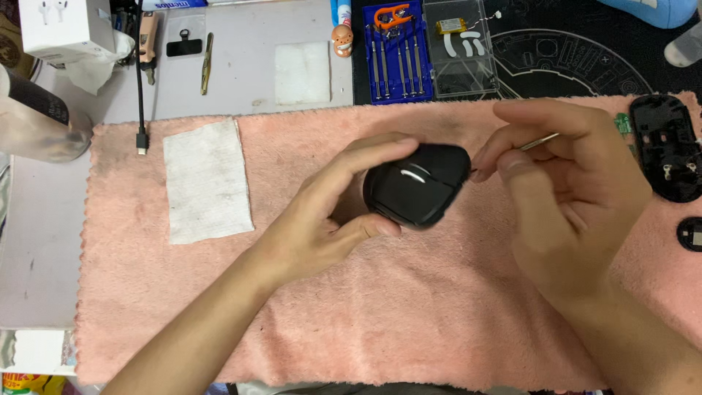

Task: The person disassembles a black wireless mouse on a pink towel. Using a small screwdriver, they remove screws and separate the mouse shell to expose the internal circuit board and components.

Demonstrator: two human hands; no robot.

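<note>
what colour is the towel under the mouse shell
Pink. The towel under the black mouse shell shows best in the head view.

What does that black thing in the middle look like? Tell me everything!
The black mouse shell is a rounded, matte piece that looks like plastic, with a small curved white mark on top. It sits tilted above the pink towel. The left hand grips it, fingers over the top and thumb beneath. The right hand pinches a thin metal tool, whose tip points at the shell's right edge; I cannot tell if it touches.
</note>
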